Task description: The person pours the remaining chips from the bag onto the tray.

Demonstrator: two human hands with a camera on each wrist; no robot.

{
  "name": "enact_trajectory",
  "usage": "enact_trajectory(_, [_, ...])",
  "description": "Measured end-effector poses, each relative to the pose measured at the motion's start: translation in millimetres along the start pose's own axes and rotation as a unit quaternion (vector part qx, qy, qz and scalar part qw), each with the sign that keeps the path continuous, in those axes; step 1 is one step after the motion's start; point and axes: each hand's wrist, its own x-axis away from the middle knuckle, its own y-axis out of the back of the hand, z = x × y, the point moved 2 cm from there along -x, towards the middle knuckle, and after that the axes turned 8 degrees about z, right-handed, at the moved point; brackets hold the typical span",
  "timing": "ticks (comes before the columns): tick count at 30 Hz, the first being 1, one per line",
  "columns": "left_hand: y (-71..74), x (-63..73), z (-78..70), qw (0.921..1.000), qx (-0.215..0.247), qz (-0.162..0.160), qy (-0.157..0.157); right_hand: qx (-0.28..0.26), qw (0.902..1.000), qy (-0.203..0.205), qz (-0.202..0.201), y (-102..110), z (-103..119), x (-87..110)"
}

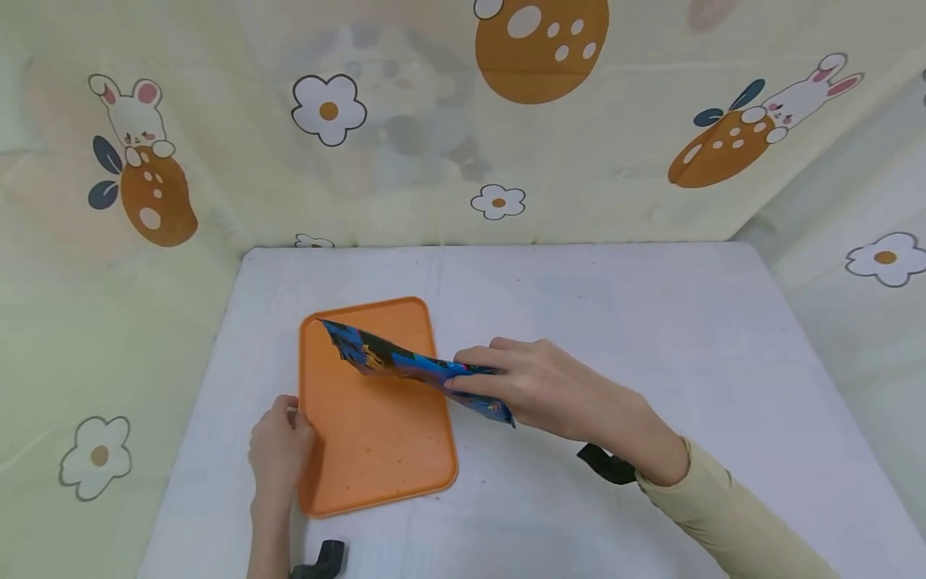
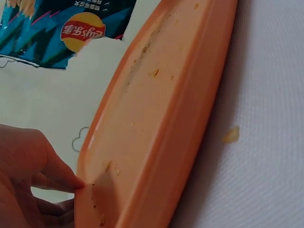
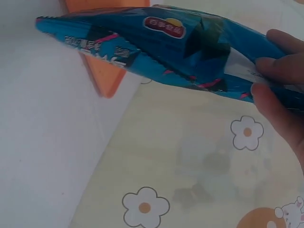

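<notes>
In the head view an orange tray [image 1: 383, 450] lies on the white table, crumbs scattered across it. My left hand [image 1: 280, 446] grips its left edge; the left wrist view shows the fingertips at the rim [image 2: 80, 190]. Above the tray, my right hand [image 1: 550, 386] pinches one end of a blue Lay's chip bag [image 1: 412, 366]. The bag slants across the tray's upper half, flattened and creased. A ragged torn edge shows on the bag [image 2: 38, 35] in the left wrist view. Its inside is hidden.
A chip fragment [image 2: 232, 135] lies on the white cloth beside the tray. Patterned curtains [image 1: 405, 161] hang behind the table and at both sides. Black straps show at the left wrist [image 1: 321, 560] and right wrist [image 1: 608, 465].
</notes>
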Motion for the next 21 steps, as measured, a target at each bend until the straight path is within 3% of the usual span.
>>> enact_trajectory(10, [1.7, 2.3, -0.8, 1.0000, 0.005, 0.002, -0.001, 0.014, 0.9989, -0.005, 0.045, 2, 2, -6.2])
enact_trajectory(21, [2.7, 2.2, -1.7, 0.9999, 0.003, 0.009, -0.005, 0.015, 0.9989, 0.000, 0.045, 2, 2, -14.0])
